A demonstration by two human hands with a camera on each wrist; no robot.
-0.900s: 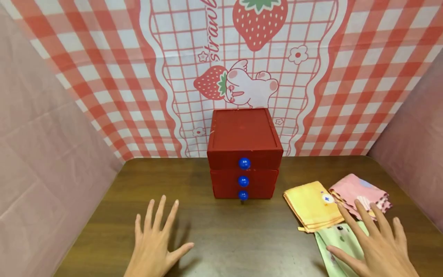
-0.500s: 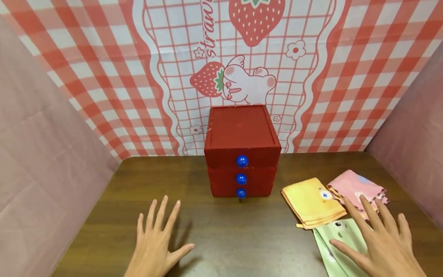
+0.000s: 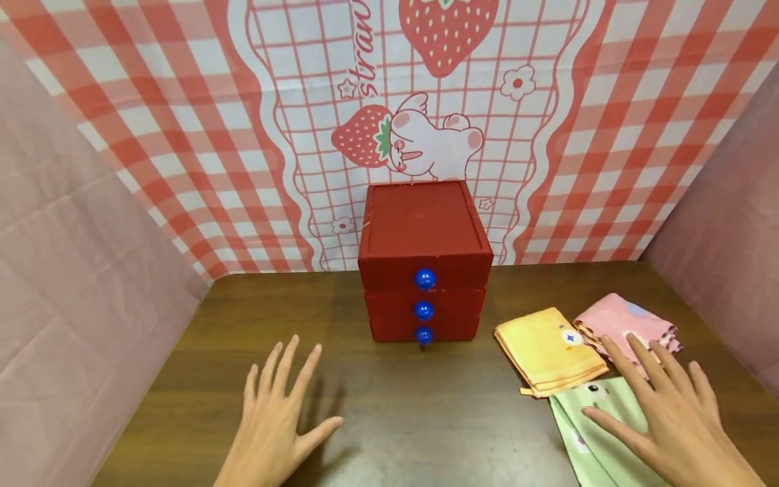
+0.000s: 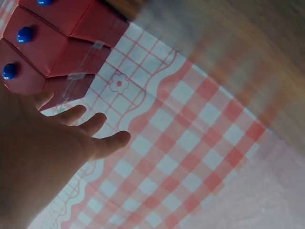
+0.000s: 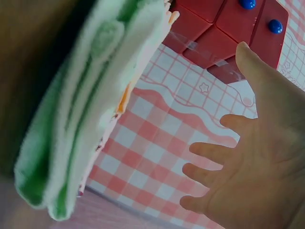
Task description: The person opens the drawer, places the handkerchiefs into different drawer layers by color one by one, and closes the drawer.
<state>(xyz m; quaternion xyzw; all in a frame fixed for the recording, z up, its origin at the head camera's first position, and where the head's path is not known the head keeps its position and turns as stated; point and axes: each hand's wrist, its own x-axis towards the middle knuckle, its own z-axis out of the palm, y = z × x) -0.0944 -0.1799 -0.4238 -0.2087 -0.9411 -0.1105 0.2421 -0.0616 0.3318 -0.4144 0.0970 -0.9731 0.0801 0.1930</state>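
Note:
My left hand [image 3: 270, 419] hovers with spread fingers over the left part of the brown table, holding nothing. The right hand [image 3: 675, 419], fingers also spread, is above a folded green cloth [image 3: 584, 419] and hides part of it. Beyond that cloth lie a folded yellow cloth [image 3: 544, 348] and a folded pink cloth [image 3: 627, 321], their edges close together. A red drawer box [image 3: 426, 237] with blue knobs [image 3: 425, 279] stands at the back middle, its drawers closed. In the right wrist view the green cloth [image 5: 81, 105] appears large, apart from the right hand [image 5: 257, 152].
A red-and-white checked cloth [image 3: 201, 115] with strawberry prints hangs right behind the drawer box. Pale pink fabric walls flank the table [image 3: 414, 419], on the left [image 3: 79, 291] and on the right [image 3: 724, 203].
The head view has shifted slightly, so the drawer box and cloths sit a little higher and further left. Both hands stay spread, with only slight movement.

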